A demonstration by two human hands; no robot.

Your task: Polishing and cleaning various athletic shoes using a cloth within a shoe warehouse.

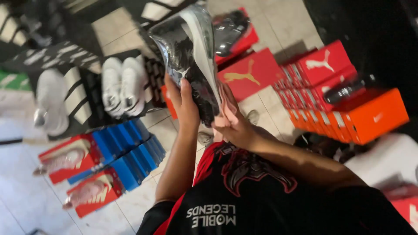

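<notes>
Hands first: the person's left hand (185,104) and right hand (233,122) are both raised in front of the chest, gripping one black shoe wrapped in clear plastic (191,56). Left fingers curl round the shoe's lower end from the nine o'clock side; the right hand presses against it from three o'clock, its fingers lying along the pale sole edge. The shoe stands tilted, toe end up toward twelve o'clock, held clear of the floor.

Below the hands, at six o'clock, a black and red shirt (261,196) fills the bottom of the view. Past the left arm, at about eight o'clock, blue shoe boxes (130,152) lie on the pale tiled floor (26,200), with two red boxes (93,193) beside them, each carrying a pinkish shoe. At ten o'clock a pair of white shoes (122,87) sits on dark striped boxes (82,95). At three o'clock, orange boxes (374,115) are stacked beneath red ones. Farther off, near one o'clock, another wrapped dark shoe (230,30) rests on a red box (250,74).
</notes>
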